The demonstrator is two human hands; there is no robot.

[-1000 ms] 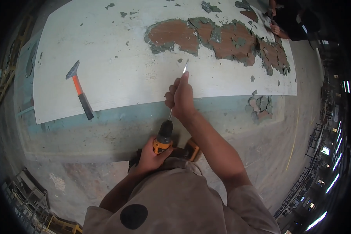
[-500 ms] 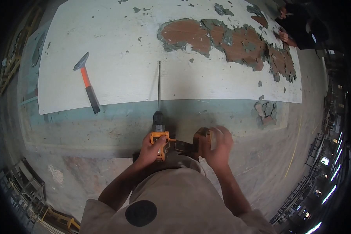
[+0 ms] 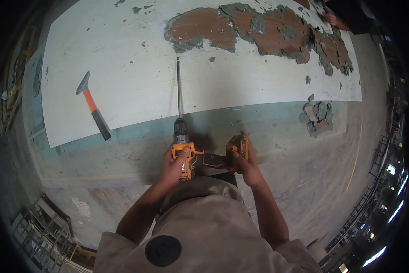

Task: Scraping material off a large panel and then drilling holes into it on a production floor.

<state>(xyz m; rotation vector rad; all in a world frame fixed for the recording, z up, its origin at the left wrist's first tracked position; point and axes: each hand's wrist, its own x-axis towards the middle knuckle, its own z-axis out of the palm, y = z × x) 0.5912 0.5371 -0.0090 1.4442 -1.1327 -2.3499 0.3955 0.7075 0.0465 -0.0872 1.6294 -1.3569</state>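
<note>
A yellow and black cordless drill (image 3: 185,152) lies sideways between my hands, its long thin bit (image 3: 178,86) pointing away over the white board (image 3: 122,91). My left hand (image 3: 171,164) is closed around the drill's body, thumb on top. At the other end, the fingers of my right hand (image 3: 249,164) wrap the battery (image 3: 237,148) at the foot of the handle. To the left lies a hammer (image 3: 93,107) with an orange and black handle, on the board and partly past its near edge.
A large patch of the board has broken away, showing a brown layer (image 3: 277,38) edged by grey-green flakes. Loose flakes (image 3: 317,119) lie in a pile on the greenish table (image 3: 136,136). Another person's hand (image 3: 334,20) is at the far right. Metal racks (image 3: 40,225) stand lower left.
My right hand has closed around the battery, where its fingers were blurred and looser before. The view has shifted, so the board and hammer sit differently in it.
</note>
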